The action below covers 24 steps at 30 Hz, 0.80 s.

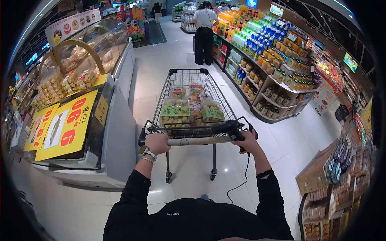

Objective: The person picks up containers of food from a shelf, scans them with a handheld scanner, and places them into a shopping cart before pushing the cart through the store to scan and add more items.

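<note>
Already, clear packs of round produce (175,112) are gathered in the wire cart (221,93), just ahead of both grips, while bare mesh is left beyond them, at the end farthest from the grips. The cart's handle (197,141) is clasped near its left end by the left grip (157,143); its right end is clasped by the right grip (246,141), beside a black corded device (229,127). Whether the device is also held cannot be told.

Open aisle floor (150,62) ahead, person (204,32) beside right-hand shelves (257,68).
</note>
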Each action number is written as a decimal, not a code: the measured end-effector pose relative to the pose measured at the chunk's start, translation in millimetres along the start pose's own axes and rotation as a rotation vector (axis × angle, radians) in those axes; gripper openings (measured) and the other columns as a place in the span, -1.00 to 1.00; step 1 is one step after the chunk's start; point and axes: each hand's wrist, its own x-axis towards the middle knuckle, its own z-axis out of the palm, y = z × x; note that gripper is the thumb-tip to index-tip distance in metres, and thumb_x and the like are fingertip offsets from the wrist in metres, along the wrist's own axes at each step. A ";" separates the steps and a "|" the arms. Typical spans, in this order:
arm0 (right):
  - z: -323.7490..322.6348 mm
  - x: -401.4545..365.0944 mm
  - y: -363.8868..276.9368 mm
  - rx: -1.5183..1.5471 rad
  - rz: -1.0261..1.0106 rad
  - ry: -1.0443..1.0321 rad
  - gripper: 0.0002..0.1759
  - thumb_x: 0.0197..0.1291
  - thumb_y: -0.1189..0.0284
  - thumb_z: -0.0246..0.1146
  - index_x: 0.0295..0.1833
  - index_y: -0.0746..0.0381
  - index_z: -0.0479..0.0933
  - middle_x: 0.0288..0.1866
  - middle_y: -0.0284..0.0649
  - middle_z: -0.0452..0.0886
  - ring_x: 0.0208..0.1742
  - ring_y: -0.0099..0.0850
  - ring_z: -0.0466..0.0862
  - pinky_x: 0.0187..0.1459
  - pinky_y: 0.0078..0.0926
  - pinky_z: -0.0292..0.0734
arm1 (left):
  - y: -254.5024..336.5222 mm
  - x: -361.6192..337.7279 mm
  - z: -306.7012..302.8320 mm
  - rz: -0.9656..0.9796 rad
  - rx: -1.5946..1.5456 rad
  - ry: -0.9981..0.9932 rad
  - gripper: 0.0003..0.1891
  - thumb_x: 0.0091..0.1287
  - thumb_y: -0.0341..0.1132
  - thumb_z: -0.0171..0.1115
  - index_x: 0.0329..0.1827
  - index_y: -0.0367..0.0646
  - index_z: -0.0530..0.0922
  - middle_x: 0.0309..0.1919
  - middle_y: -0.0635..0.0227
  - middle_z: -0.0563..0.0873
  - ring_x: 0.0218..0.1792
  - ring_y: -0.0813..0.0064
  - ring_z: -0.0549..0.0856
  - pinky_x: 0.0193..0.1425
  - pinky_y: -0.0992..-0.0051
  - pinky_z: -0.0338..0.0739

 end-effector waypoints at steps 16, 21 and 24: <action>-10.4 278.8 70.8 0.126 -0.137 0.244 -0.76 -0.13 0.28 0.38 -0.31 0.16 0.65 -0.59 -0.37 0.52 -0.33 -0.48 0.52 0.06 -0.43 0.22 | -21.5 228.2 9.8 -0.134 0.047 -0.007 -0.77 -0.13 -0.09 0.24 -0.43 0.07 0.67 -0.55 0.34 0.68 -0.44 0.28 0.69 -0.34 0.29 0.58; 4.8 372.0 53.8 0.145 -0.188 0.394 -0.73 -0.12 0.27 0.35 -0.37 0.24 0.59 -0.56 -0.21 0.51 -0.35 -0.27 0.49 0.01 -0.34 0.20 | -65.1 307.7 17.2 -0.116 -0.001 0.076 -0.76 -0.20 -0.10 0.26 -0.46 0.05 0.67 -0.58 0.32 0.66 -0.46 0.27 0.68 -0.38 0.28 0.56; 10.6 432.3 25.5 0.074 -0.219 0.401 -0.74 -0.11 0.28 0.35 -0.38 0.25 0.59 -0.54 -0.19 0.52 -0.34 -0.24 0.49 -0.02 -0.31 0.24 | -105.6 360.4 14.0 -0.138 -0.015 0.079 -0.74 -0.20 -0.09 0.27 -0.44 0.05 0.67 -0.58 0.31 0.66 -0.46 0.28 0.68 -0.37 0.27 0.56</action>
